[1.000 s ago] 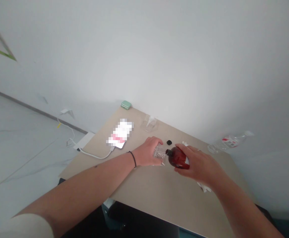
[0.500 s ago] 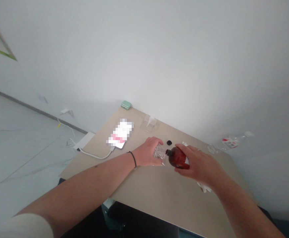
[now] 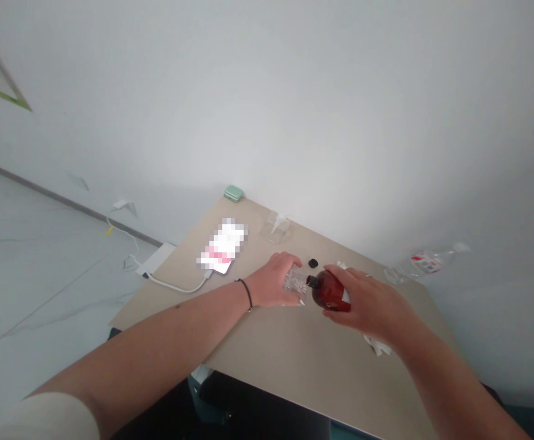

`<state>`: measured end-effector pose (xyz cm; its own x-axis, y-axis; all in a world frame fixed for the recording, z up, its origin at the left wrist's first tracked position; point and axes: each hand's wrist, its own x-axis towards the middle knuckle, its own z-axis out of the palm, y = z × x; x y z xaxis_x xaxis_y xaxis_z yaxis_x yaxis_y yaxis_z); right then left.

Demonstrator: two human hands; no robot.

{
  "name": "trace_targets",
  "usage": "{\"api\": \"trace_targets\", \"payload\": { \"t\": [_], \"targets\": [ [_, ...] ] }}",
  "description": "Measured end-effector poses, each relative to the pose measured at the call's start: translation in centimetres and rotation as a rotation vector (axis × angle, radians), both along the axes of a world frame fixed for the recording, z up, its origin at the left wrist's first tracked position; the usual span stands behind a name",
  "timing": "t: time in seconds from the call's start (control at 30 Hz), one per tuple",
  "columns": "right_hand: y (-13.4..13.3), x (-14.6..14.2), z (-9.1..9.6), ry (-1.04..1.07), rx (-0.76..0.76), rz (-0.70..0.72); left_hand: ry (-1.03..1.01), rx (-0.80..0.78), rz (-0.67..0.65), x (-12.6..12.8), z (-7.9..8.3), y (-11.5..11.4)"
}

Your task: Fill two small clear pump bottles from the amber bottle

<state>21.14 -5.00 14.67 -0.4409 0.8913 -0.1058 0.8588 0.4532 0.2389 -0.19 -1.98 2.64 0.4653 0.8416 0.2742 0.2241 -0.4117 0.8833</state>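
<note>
Gripping a small clear plastic container (image 3: 295, 286) in the left hand (image 3: 272, 281), the person wraps the right hand (image 3: 368, 305) around an amber bottle (image 3: 331, 291). The bottle lies nearly level above the table (image 3: 294, 348), its neck pointing left, just touching the container.

Left forearm (image 3: 156, 336) and right forearm (image 3: 454, 385) extend inward, with left hand (image 3: 273, 282) and right hand (image 3: 367, 305) curled closed, palms downward, just apart.

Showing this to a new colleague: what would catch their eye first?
The amber bottle, gripped in the right hand, stands out near the table's middle, its neck pointing at a clear plastic object in the left hand. Further left lies a pixelated white item with a white cable.
</note>
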Motion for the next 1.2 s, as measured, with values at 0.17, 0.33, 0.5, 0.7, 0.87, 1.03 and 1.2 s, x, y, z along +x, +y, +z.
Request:
{"api": "trace_targets", "payload": {
  "t": [0.17,0.33,0.5,0.7,0.87,1.03,1.2],
  "targets": [
    [0.06,0.21,-0.14,0.001,0.005,-0.001,-0.002,0.003,0.002,0.00,0.02,-0.03],
    [0.07,0.09,-0.06,-0.001,0.000,0.005,0.000,0.018,0.012,0.10,-0.18,-0.01],
    [0.15,-0.16,0.10,-0.014,-0.018,-0.012,0.001,0.018,0.010,0.14,-0.24,0.02],
    [0.24,0.02,-0.02,-0.020,-0.021,-0.010,0.001,0.009,0.007,0.04,-0.12,0.08],
    [0.32,0.14,-0.16,0.004,-0.007,0.004,-0.004,0.011,0.013,0.09,-0.10,0.04],
    [0.38,0.01,-0.14,0.007,-0.017,-0.005,0.001,0.016,0.011,0.08,-0.12,0.02],
    [0.30,0.16,-0.24,0.016,-0.010,-0.016,0.001,0.015,0.007,0.03,-0.09,0.05]
  ]
}}
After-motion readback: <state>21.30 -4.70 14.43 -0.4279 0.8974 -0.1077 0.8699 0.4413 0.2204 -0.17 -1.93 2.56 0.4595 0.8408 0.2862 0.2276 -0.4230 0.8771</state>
